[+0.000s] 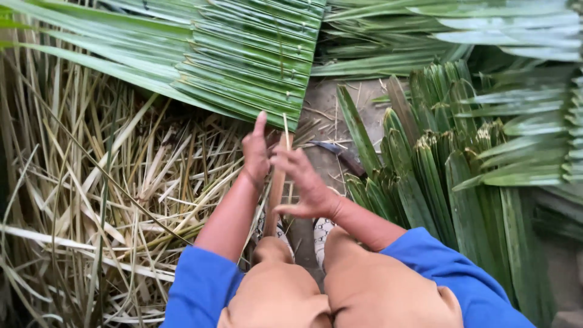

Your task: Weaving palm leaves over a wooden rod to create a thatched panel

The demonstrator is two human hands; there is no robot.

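A panel of folded green palm leaves (243,61) lies in front of me, and its lower edge reaches my hands. My left hand (255,155) is at that edge with the index finger raised against the leaves and the other fingers curled by a brown stick (274,200), which runs down towards my knees. My right hand (303,182) is just right of it, fingers bent around a thin pale strip (285,129) that stands up between the two hands. The grip is blurred.
Dry pale leaf strips (103,200) cover the ground on the left. Stacks of folded green leaves (449,176) stand on the right, with more fronds (461,30) above. A dark knife-like tool (337,155) lies on bare ground beyond my hands.
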